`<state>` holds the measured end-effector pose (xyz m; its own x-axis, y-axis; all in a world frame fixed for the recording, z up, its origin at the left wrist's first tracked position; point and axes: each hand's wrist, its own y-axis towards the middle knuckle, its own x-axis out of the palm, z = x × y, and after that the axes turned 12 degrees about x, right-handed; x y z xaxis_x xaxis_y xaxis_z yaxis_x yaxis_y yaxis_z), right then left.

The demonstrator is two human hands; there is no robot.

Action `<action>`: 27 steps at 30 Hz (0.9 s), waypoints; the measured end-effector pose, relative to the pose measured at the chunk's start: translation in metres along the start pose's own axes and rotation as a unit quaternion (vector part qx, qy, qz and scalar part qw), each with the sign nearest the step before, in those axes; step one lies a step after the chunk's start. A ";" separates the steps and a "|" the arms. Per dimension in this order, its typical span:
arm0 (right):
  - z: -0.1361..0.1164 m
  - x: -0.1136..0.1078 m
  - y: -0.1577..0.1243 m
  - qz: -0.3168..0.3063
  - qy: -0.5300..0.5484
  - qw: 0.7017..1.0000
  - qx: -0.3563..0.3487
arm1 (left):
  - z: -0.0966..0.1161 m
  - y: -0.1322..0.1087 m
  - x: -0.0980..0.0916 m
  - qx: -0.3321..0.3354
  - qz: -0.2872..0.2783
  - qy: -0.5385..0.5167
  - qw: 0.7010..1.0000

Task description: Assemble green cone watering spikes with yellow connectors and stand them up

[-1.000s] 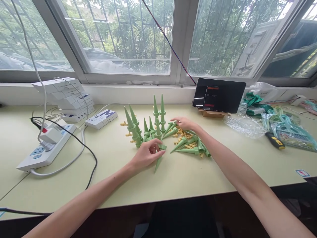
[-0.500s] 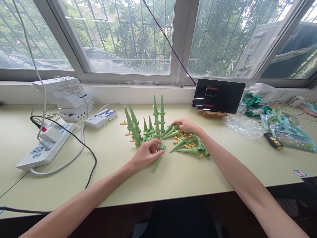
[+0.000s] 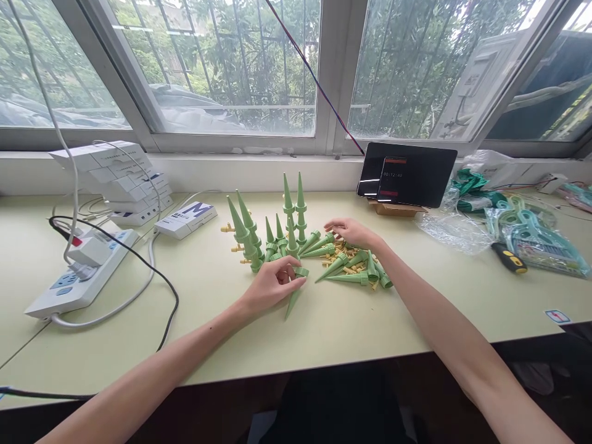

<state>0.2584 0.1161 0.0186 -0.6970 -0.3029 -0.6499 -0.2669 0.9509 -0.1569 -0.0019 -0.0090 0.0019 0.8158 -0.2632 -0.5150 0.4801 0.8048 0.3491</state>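
Note:
My left hand [image 3: 272, 285] is closed round the wide end of a green plastic spike [image 3: 293, 297] whose tip points toward me on the pale green table [image 3: 324, 327]. My right hand [image 3: 354, 233] rests over a heap of small yellow fittings [image 3: 351, 254], fingers curled down among them; what they pinch is hidden. Several loose green spikes [image 3: 351, 277] lie around that heap. Behind my left hand stand several upright green spikes [image 3: 268, 228], some with yellow fittings on their sides.
A white power strip [image 3: 78, 274] with a black cable [image 3: 161, 290] lies at the left, beside stacked white boxes [image 3: 120, 182]. A tablet and phone [image 3: 407, 176] lean at the window sill. Plastic bags of green parts [image 3: 522, 231] and a yellow-black tool [image 3: 509, 258] sit right.
My right hand has shifted slightly over the yellow fittings and curled its fingers. My left hand keeps hold of the green spike in the same place.

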 end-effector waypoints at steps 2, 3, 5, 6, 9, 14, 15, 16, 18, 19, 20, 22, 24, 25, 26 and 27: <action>-0.001 -0.003 -0.001 0.043 -0.058 0.997 0.033 | 0.000 0.000 0.000 0.000 -0.001 0.000 1.000; -0.002 -0.005 -0.002 0.057 -0.081 0.994 0.047 | 0.000 0.000 0.000 0.000 -0.001 0.000 1.000; -0.003 -0.007 -0.003 0.067 -0.107 0.990 0.068 | 0.000 0.000 -0.001 -0.001 -0.003 0.001 1.000; -0.003 -0.008 -0.003 0.070 -0.113 0.988 0.074 | 0.000 0.000 -0.001 -0.001 -0.002 0.003 1.000; -0.004 -0.009 -0.005 0.098 -0.129 0.983 0.086 | 0.000 0.000 -0.001 0.001 0.000 0.006 1.000; 0.003 -0.014 -0.001 0.164 -0.136 0.971 0.106 | -0.001 -0.001 0.000 0.003 0.005 0.007 1.000; 0.006 -0.016 0.000 0.172 -0.138 0.969 0.114 | -0.001 0.000 0.000 0.004 0.005 0.007 1.000; 0.010 -0.018 0.000 0.176 -0.141 0.967 0.122 | -0.001 0.000 0.000 0.004 0.006 0.006 1.000; 0.016 -0.020 0.001 0.172 -0.148 0.964 0.139 | -0.001 0.000 0.000 0.005 0.006 0.003 1.000; 0.018 -0.021 0.001 0.165 -0.152 0.964 0.145 | -0.001 0.000 0.001 0.006 0.006 0.002 1.000; 0.021 -0.022 0.001 0.156 -0.155 0.964 0.149 | -0.001 0.000 0.001 0.007 0.006 0.001 1.000; 0.023 -0.021 0.000 0.138 -0.160 0.965 0.154 | -0.001 0.000 0.001 0.010 0.006 0.003 1.000; 0.024 -0.019 -0.001 0.128 -0.162 0.965 0.159 | 0.000 0.000 0.000 0.010 0.006 0.005 1.000; 0.024 -0.018 -0.001 0.126 -0.162 0.965 0.161 | 0.000 0.000 0.000 0.009 0.005 0.005 1.000; 0.024 -0.017 0.000 0.125 -0.163 0.965 0.163 | 0.001 0.000 0.000 0.008 0.005 0.005 1.000; 0.024 -0.017 0.000 0.124 -0.163 0.965 0.164 | 0.001 0.000 0.000 0.007 0.004 0.005 1.000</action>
<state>0.2858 0.1223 0.0119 -0.4522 -0.0779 -0.8885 0.1438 0.9768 -0.1588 -0.0018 -0.0094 0.0027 0.8166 -0.2511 -0.5197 0.4778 0.7992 0.3647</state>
